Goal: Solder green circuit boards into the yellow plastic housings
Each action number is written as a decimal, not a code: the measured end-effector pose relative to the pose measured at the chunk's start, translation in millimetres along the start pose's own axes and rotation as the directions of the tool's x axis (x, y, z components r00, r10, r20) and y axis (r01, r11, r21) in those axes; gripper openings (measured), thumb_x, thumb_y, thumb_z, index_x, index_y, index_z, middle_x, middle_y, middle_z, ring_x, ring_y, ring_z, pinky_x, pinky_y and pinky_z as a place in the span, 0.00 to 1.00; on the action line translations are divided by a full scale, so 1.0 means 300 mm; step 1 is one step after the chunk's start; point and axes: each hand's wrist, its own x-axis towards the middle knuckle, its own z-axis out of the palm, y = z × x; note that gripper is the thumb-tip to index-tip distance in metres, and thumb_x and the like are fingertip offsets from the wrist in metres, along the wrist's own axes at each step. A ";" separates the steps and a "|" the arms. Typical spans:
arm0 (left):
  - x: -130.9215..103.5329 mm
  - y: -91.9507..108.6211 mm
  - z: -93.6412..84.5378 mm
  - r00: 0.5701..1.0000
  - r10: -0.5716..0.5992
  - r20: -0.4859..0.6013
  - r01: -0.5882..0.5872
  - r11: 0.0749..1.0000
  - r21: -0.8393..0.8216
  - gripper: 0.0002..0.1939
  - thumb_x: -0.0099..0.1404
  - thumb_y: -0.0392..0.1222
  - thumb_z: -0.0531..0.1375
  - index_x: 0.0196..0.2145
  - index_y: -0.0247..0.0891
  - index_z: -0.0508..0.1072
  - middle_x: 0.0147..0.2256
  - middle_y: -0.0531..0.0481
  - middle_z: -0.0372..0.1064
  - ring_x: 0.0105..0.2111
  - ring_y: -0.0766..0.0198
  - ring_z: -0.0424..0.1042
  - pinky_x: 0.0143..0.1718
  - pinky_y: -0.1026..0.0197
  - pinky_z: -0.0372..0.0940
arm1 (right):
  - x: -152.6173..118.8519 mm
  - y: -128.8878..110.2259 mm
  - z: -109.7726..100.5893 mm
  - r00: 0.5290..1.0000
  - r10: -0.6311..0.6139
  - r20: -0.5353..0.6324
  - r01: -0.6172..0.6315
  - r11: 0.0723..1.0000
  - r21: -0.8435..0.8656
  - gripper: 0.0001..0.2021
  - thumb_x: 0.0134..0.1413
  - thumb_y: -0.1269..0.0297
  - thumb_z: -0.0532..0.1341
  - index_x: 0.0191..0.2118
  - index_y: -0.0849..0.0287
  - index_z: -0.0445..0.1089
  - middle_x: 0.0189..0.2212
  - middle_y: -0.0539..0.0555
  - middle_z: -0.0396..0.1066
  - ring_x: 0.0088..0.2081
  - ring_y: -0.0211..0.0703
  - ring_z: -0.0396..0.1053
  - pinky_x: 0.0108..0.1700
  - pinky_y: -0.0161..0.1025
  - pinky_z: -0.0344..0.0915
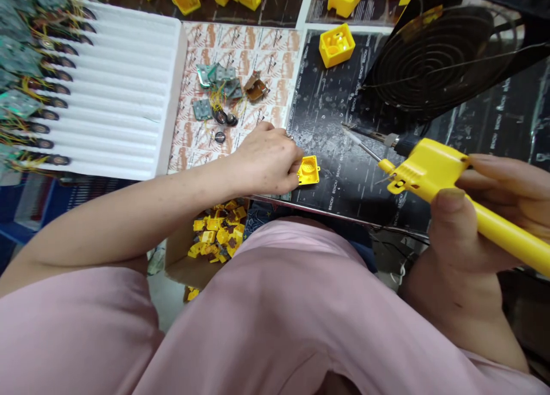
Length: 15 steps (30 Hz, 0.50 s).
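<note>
My right hand is wrapped round a yellow soldering tool, whose thin metal tips point left over the dark bench surface. Close to the bench's front edge, my left hand has its fingers bent down at the left side of a small yellow casing part, holding it. The casing lies with its round perforated recess facing up. Part of a green board shows just below my left hand. Farther back, green circuit boards with yellow wires and small round black parts lie on patterned paper.
A ribbed white foam tray bearing wired boards is at the left. A black fan stands at the back right, near a yellow box-shaped casing. Below the front edge, a cardboard box holds several yellow parts.
</note>
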 end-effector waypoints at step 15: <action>-0.114 -0.048 0.103 0.925 0.136 -0.356 -0.227 0.947 -0.227 0.32 0.69 0.55 0.59 0.62 0.31 0.65 0.63 0.30 0.64 0.63 0.46 0.66 0.62 0.46 0.63 | -0.016 0.090 -0.029 0.995 -0.051 -0.083 0.056 0.997 0.056 0.21 0.43 0.57 0.76 0.46 0.49 0.81 0.30 0.51 0.80 0.25 0.41 0.75 0.27 0.38 0.71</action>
